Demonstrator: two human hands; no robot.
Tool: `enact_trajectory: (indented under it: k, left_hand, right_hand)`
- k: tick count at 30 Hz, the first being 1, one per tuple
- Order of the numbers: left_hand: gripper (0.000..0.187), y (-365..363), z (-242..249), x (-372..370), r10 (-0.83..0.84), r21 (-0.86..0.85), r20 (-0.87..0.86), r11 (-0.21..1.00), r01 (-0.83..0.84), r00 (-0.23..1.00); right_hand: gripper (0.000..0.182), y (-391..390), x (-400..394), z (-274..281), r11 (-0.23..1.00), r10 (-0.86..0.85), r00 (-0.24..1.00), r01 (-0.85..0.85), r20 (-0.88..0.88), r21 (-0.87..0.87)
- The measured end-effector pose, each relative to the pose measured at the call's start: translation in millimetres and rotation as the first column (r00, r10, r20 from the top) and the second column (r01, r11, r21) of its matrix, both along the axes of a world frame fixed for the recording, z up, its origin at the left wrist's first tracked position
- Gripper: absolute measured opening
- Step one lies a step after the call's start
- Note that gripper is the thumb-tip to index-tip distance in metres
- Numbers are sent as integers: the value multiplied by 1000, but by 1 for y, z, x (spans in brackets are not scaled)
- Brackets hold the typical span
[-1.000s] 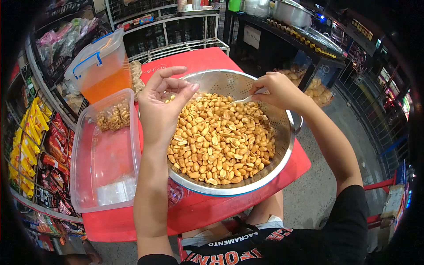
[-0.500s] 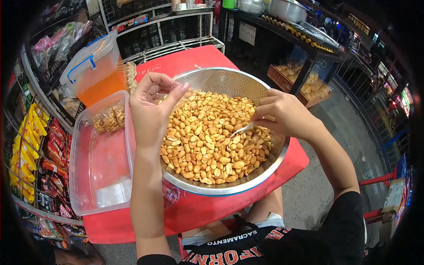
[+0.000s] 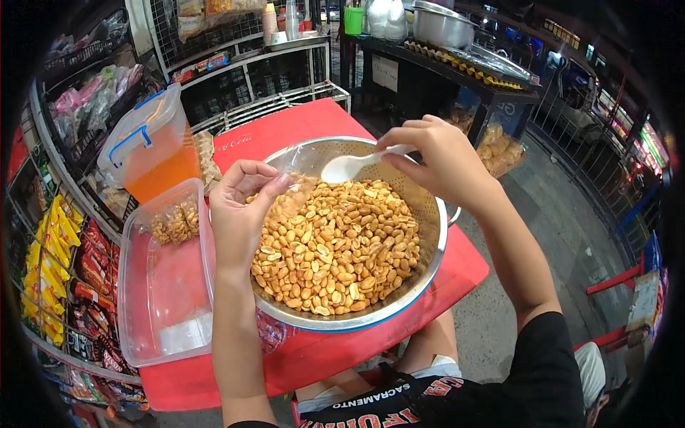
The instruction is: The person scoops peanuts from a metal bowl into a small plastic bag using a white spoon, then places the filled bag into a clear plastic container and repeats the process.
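Observation:
A perforated metal colander (image 3: 432, 282) full of roasted peanuts (image 3: 342, 257) stands on the red table. At its left rim my left hand (image 3: 246, 207) is closed on a small clear plastic bag (image 3: 294, 189), which has peanuts in its lower part. My right hand (image 3: 439, 160) grips the handle of a white plastic spoon (image 3: 344, 168) over the far side of the colander. The spoon's bowl points left, close beside the bag's mouth; what it holds, if anything, cannot be made out.
Left of the colander, an open clear tub (image 3: 164, 285) holds several filled peanut bags (image 3: 175, 222) and flat plastic bags (image 3: 187, 332). Behind it stands a lidded container (image 3: 153, 143) with orange contents. Snack racks (image 3: 53, 264) line the left; the red table (image 3: 300, 121) extends beyond the colander.
My right hand has lifted the spoon out of the peanuts and brought it up and left to the bag. My left hand still holds the bag. The view has tilted up slightly.

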State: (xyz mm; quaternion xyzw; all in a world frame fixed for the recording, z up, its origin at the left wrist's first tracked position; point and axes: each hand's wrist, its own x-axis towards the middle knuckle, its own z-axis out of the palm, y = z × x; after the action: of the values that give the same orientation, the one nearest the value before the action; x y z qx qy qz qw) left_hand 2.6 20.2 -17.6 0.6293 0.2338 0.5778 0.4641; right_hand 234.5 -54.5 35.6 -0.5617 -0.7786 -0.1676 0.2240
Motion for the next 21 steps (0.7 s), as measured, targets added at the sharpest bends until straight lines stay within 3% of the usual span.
enact_trajectory:
  k: [3,9,13,15,21]
  left_hand:
    - [22,1,1,0,-42,-21,2,999,42,999]
    - [41,2,0,-2,-83,-4,13,997,83,996]
    - [37,-4,4,-1,-96,-33,15,995,97,995]
    - [32,-4,4,-1,-95,-44,14,994,95,995]
    - [26,-1,1,-3,-127,-35,43,991,129,991]
  right_hand:
    - [14,1,0,0,999,-26,996,28,-80,18]
    - [14,-6,8,-5,969,-184,983,181,1,-169]
    - [12,-7,21,-8,938,-284,953,300,108,-176]
    - [12,-9,22,-8,897,-320,939,343,124,-280]
    - [13,-4,17,-26,867,-155,985,169,69,-469]
